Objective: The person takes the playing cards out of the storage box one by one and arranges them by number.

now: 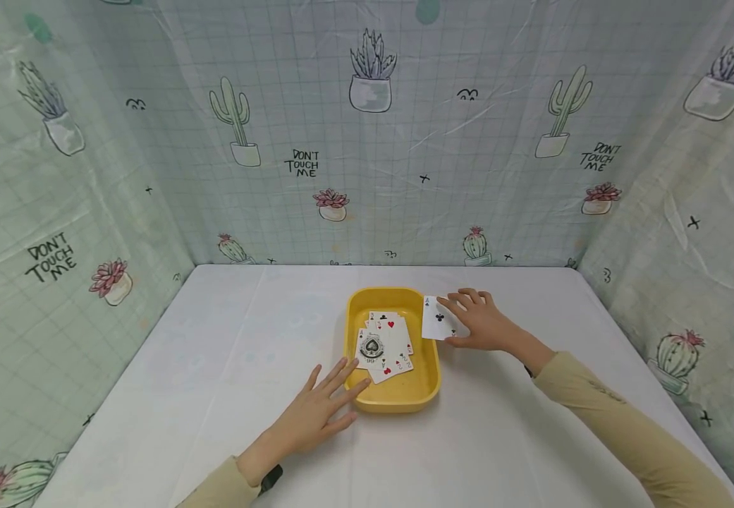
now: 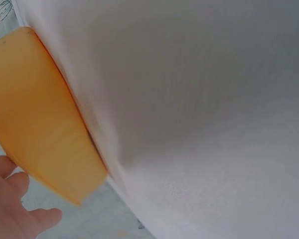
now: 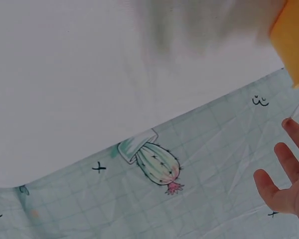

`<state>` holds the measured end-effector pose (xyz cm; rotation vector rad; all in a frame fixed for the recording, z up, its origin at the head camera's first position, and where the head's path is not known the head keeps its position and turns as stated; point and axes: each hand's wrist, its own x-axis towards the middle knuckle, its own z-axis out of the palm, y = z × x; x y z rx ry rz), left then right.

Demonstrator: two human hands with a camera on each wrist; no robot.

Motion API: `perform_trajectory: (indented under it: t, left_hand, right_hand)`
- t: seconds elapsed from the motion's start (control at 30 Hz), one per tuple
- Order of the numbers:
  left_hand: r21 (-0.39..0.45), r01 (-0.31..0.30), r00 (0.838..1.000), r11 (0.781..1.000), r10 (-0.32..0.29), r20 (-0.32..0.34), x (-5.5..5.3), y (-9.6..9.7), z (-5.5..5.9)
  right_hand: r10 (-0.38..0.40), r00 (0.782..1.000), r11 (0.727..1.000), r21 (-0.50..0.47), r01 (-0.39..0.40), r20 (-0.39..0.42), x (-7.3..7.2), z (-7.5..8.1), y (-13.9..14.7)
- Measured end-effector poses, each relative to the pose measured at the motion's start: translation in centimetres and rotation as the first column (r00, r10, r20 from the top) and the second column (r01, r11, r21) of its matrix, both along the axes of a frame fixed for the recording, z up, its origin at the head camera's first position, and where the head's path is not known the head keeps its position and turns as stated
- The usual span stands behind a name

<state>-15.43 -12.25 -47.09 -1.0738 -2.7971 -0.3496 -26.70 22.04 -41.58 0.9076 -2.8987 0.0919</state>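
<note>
My right hand (image 1: 486, 329) pinches an ace of clubs (image 1: 431, 328) between thumb and fingers, face up, over the right rim of a yellow tray (image 1: 405, 396). Inside the tray lies a loose, overlapping pile of several playing cards. An ace of spades (image 1: 372, 346) with a large ornate emblem is on its left side, and a card with red hearts (image 1: 395, 370) pokes out below. My left hand (image 1: 316, 415) is at the tray's lower left, fingers spread and fairly straight, fingertips right at the rim. In the left wrist view its fingers (image 2: 19, 183) show beside the tray's outer wall (image 2: 40, 114).
A white cloth (image 1: 259, 339) covers the table around the tray. Light green sheets (image 1: 373, 204) printed with cacti and lettering stand behind the table and along both sides. The table's back edge meets the rear sheet beyond the tray.
</note>
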Motion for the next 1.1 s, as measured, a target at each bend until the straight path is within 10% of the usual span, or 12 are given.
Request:
perform_trajectory:
  t: [1.1]
  left_hand:
    - [0.025,-0.08,0.996,0.996,0.08,0.033,-0.7,0.6,0.1]
  right_hand:
    - [-0.095,0.989,0.994,-0.037,0.1,0.112,-3.9,-3.0,2.6]
